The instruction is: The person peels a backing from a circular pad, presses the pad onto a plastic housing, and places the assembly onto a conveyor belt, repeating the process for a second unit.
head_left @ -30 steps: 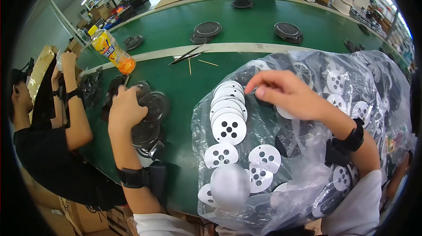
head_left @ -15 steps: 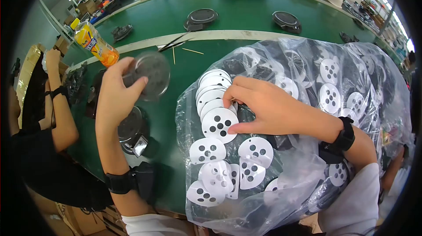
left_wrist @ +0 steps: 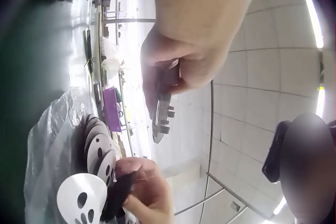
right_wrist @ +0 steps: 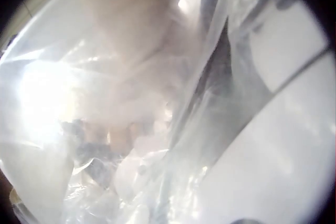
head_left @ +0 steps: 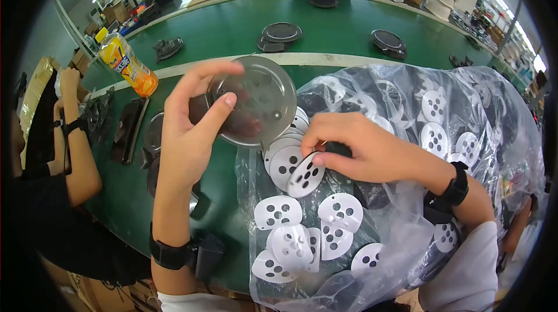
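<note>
In the head view my left hand (head_left: 189, 123) holds up a round, smoky see-through plastic cover (head_left: 264, 100), thumb on its near face. The left wrist view shows that cover (left_wrist: 161, 119) edge-on, with small tabs along one side. My right hand (head_left: 354, 146) pinches a white disc with black holes (head_left: 306, 178) between thumb and fingers, tilted up off the front of an overlapping row of white discs (head_left: 274, 161). A dark back shows on the piece in my right hand in the left wrist view. Clear plastic film fills most of the right wrist view.
A large clear plastic bag (head_left: 401, 236) with many discs spreads under and right of my right hand. Loose discs (head_left: 278, 212) lie on its near part. More dark covers (head_left: 152, 132), a phone-like black slab (head_left: 129, 132) and an orange drink bottle (head_left: 129, 65) are at left.
My left hand has lifted the dark cover from the pile at left and brought it right, over the row. My right hand has come down to the row and tilted up its front disc.
</note>
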A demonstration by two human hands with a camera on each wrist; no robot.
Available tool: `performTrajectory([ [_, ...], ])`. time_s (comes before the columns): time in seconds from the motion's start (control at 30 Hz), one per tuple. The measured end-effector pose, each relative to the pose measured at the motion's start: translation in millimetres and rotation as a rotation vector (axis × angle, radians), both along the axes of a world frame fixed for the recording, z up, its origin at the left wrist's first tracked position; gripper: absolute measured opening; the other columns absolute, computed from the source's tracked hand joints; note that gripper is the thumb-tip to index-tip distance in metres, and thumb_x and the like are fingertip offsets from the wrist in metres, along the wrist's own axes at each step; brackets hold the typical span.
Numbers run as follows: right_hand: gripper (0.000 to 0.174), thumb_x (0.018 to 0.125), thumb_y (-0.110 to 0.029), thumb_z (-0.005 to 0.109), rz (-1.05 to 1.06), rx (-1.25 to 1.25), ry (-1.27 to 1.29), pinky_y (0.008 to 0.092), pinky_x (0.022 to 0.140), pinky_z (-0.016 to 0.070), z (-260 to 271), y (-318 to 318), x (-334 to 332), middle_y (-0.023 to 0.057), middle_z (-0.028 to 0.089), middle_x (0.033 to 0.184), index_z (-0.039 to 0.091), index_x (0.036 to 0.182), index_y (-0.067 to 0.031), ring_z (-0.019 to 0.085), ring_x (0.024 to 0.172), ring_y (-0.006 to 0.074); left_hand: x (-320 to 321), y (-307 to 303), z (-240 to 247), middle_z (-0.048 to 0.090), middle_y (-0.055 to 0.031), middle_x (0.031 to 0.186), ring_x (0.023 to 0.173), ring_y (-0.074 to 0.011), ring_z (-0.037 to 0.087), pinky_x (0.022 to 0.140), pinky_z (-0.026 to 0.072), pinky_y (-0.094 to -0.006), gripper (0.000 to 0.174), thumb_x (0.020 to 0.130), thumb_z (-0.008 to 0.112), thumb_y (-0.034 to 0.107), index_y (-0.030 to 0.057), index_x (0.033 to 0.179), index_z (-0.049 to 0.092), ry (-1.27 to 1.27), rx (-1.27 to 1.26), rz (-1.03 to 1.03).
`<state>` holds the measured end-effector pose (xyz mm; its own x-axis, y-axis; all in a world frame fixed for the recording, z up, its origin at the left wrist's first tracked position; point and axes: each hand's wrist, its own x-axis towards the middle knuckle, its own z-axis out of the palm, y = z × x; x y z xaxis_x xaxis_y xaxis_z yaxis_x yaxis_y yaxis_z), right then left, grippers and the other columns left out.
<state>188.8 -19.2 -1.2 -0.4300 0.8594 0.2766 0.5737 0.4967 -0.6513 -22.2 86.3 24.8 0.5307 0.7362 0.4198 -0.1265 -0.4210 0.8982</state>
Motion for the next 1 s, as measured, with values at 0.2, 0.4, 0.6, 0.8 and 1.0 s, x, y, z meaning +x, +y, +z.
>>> performTrajectory([
  [0.2, 0.011, 0.085, -0.008, 0.057, -0.092, 0.011, 0.558, 0.0221, 0.067, 0.0426, 34.6, -8.4, 11.0, 0.0008, 0.056, 0.083, 0.057, 0.092, 0.0000, 0.049, 0.074, 0.0050, 5.7, -18.8, 4.1, 0.052, -0.0029, 0.090, 0.087, -0.0094, 0.049, 0.078, 0.0351, -0.0192, 0.015, 0.076, 0.053, -0.003, 0.0005, 0.091, 0.053, 0.105, -0.021, -0.045],
  [0.4, 0.020, 0.085, -0.022, 0.049, -0.058, -0.240, 1.106, 0.0232, 0.054, 0.0303, 52.4, -8.2, 20.1, 0.0023, 0.037, 0.074, 0.043, 0.087, -0.0025, 0.035, 0.063, 0.0108, 12.5, -20.3, -3.9, 0.055, -0.0070, 0.100, 0.094, -0.0120, 0.050, 0.084, 0.0374, -0.0251, 0.027, 0.072, 0.051, -0.008, 0.0030, 0.096, 0.047, -0.028, -0.082, -0.149],
  [0.6, 0.025, 0.086, -0.018, 0.051, 0.019, -0.567, 1.288, 0.0260, 0.065, 0.0472, 32.0, -6.5, 20.4, 0.0069, 0.058, 0.089, 0.049, 0.101, 0.0019, 0.058, 0.075, 0.0136, 12.4, -10.4, -16.9, 0.054, -0.0133, 0.110, 0.098, -0.0167, 0.053, 0.086, 0.0411, -0.0283, 0.020, 0.074, 0.054, -0.006, 0.0022, 0.092, 0.053, -0.120, -0.085, -0.267],
  [0.8, 0.023, 0.087, -0.019, 0.053, -0.045, -0.516, 1.015, 0.0175, 0.058, 0.0337, 28.4, -12.7, 4.9, -0.0018, 0.054, 0.081, 0.053, 0.100, 0.0004, 0.044, 0.068, 0.0022, 19.7, -27.9, -9.8, 0.041, -0.0223, 0.130, 0.106, -0.0218, 0.052, 0.089, 0.0436, -0.0315, 0.027, 0.075, 0.057, 0.008, 0.0014, 0.099, 0.051, -0.233, -0.457, -0.448],
  [1.0, 0.022, 0.088, -0.019, 0.053, -0.048, -0.551, 1.051, 0.0170, 0.057, 0.0333, 30.8, -14.2, 2.6, -0.0021, 0.053, 0.080, 0.054, 0.100, -0.0002, 0.043, 0.066, 0.0019, 17.6, -41.4, -9.7, 0.044, -0.0205, 0.119, 0.104, -0.0250, 0.050, 0.086, 0.0439, -0.0331, 0.042, 0.081, 0.052, 0.035, 0.0007, 0.104, 0.044, -0.361, -0.784, -0.609],
])
